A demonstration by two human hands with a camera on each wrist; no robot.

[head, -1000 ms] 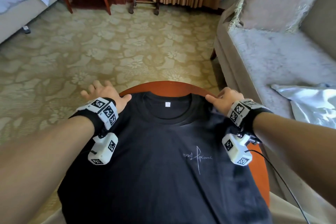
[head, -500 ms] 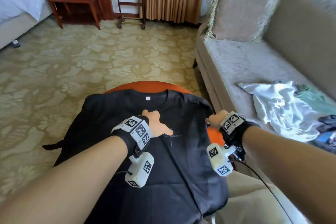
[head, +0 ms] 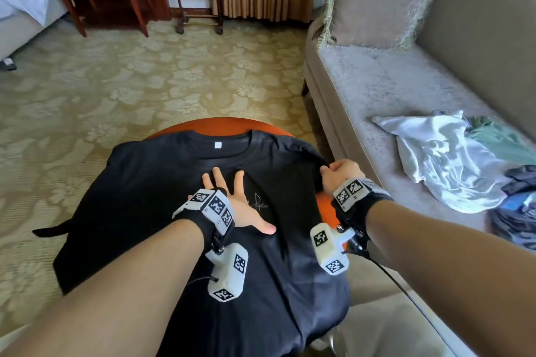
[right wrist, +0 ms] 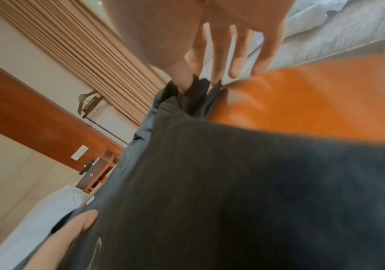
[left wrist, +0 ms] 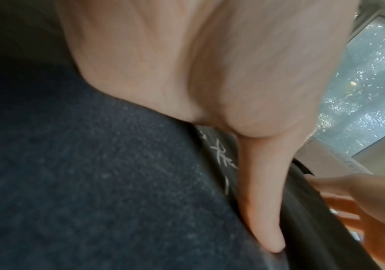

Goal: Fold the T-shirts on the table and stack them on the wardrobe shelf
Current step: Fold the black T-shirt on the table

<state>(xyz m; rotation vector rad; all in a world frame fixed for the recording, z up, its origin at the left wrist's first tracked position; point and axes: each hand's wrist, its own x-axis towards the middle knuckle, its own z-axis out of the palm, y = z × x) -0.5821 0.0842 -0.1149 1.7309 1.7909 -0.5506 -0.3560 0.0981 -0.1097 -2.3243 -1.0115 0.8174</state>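
A black T-shirt (head: 162, 211) is lying face up on a round orange-brown table (head: 220, 124) in the lower centre of the head view, collar pointing toward the top of the frame, w/ a small white label inside the neck. The shirt is covering most of the tabletop; only a curved strip of wood is showing above the collar and a bit at the shirt's right edge.

My left hand (head: 240, 206) is lying flat on the chest of the shirt, fingers spread and straight, palm pressing down just left of a thin white signature-style print. In the left wrist view, my thumb (left wrist: 261, 210) is stretching out along the fabric beside that print.

My right hand (head: 340, 175) is sitting at the shirt's right edge, centre-right of the frame, near the sleeve. In the right wrist view, thumb and index finger are pinching a bunched fold of black fabric at the table's edge; the other fingers (right wrist: 237, 54) are hanging straight, holding nothing.

A beige sofa (head: 391, 90) is filling the right side of the frame, w/ a pile of loose clothes (head: 446, 159), white on top, at mid right. Patterned carpet (head: 116, 90) is covering the floor, upper left to centre.
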